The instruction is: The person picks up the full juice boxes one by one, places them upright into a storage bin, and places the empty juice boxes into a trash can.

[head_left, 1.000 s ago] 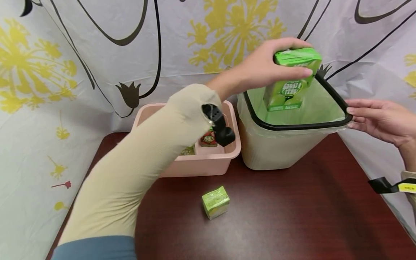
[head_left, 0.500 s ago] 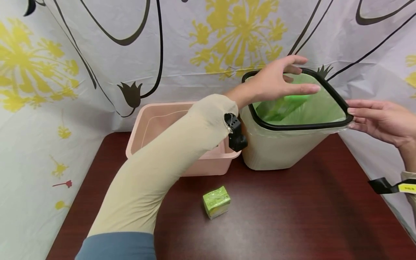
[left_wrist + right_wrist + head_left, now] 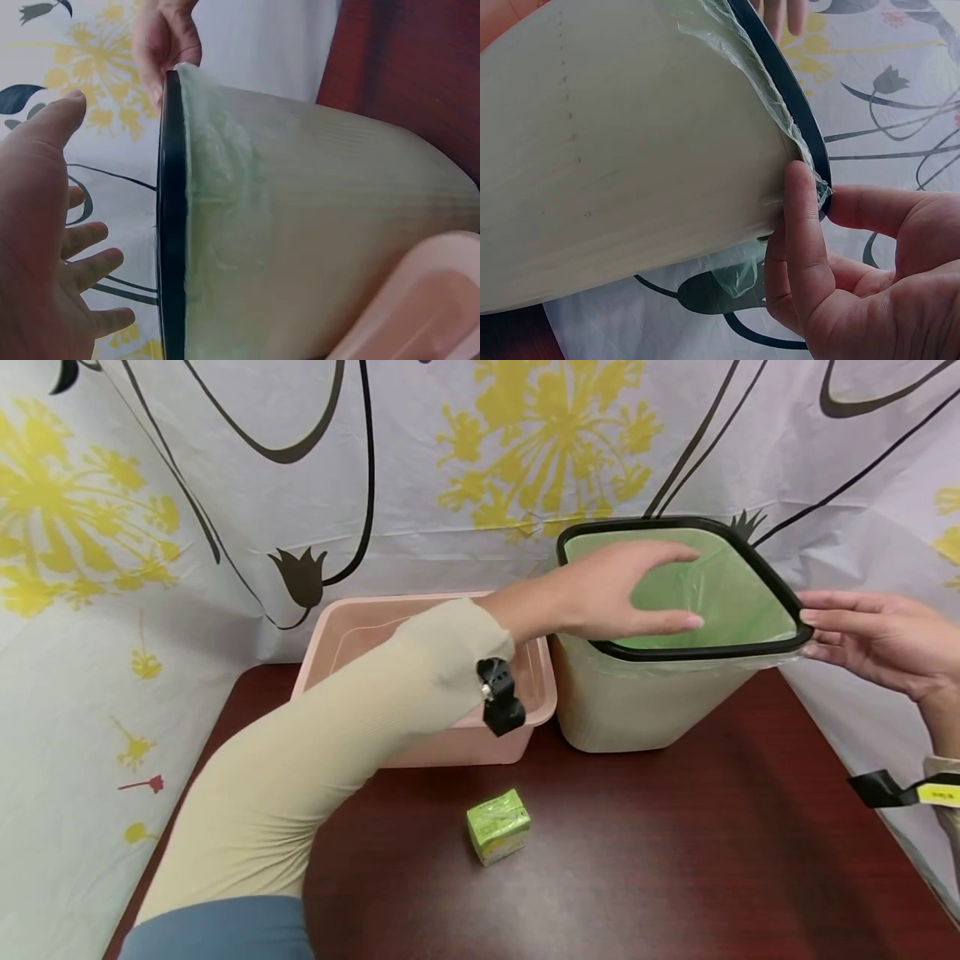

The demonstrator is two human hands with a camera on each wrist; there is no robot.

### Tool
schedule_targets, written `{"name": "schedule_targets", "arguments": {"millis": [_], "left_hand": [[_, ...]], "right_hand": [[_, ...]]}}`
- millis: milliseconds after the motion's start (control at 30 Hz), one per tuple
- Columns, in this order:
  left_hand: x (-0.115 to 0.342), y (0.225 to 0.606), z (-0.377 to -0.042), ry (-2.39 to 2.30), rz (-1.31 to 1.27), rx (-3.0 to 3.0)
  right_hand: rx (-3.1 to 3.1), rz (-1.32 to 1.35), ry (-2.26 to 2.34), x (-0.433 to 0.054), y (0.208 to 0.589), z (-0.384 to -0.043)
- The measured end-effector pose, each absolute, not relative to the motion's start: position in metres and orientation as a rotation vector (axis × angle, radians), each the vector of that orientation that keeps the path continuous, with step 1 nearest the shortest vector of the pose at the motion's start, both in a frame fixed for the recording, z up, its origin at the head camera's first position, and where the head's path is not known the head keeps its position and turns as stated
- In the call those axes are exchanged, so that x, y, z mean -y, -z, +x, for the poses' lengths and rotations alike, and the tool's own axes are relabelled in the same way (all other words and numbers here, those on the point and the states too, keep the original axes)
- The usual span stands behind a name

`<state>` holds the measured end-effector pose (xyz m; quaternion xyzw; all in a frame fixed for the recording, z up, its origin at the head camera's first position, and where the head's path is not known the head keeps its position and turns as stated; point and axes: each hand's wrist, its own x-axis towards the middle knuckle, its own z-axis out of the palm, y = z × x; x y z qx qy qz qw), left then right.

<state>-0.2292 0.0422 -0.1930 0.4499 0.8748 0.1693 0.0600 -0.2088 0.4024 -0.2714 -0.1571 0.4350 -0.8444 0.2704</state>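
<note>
My left hand is over the mouth of the trash bin, with its fingers and thumb spread and nothing between them. Green plastic liner shows inside the bin, folded out under its black rim. At the bin's right corner my right hand pinches the rim. In the right wrist view, the right fingers lie against the outside of the bin, just below the rim. On the table in front sits a small green juice box in clear wrap.
A pink plastic basin stands left of the bin, partly hidden behind the left sleeve. Both containers rest on a dark red wooden table. A patterned cloth hangs close behind them.
My left hand has let go of a pack of green juice boxes, which dropped into the bin and is now out of sight. That hand has since drawn back left. The right hand stays put.
</note>
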Motion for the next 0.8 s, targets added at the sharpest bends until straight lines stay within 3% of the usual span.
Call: {"name": "schedule_targets", "arguments": {"millis": [800], "left_hand": [[0.062,0.218,-0.161,-0.474,1.578,-2.676]], "right_hand": [[-1.187,-0.39,2.301,-0.402,0.271,-0.208]]}}
